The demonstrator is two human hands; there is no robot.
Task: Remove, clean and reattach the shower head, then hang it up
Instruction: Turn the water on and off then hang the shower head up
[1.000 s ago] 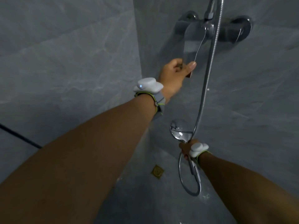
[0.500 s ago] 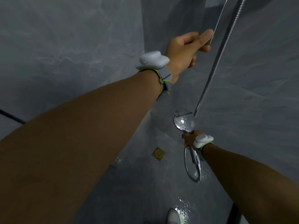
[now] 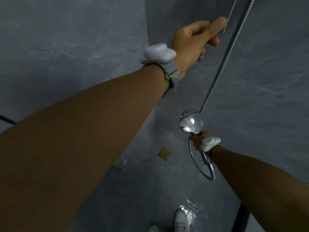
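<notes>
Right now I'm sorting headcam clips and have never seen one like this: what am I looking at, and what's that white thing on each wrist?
This is one wide-angle camera on a person's head, looking down their bare arms in a grey-tiled shower. Each wrist wears a white strapped device; its purpose isn't shown. The right hand has its grip around the handle of a chrome shower head, whose metal hose loops below and rises out of view. The left hand pinches a thin cord hanging from above. The wet floor holds a brass drain and the person's light shoes.
</notes>
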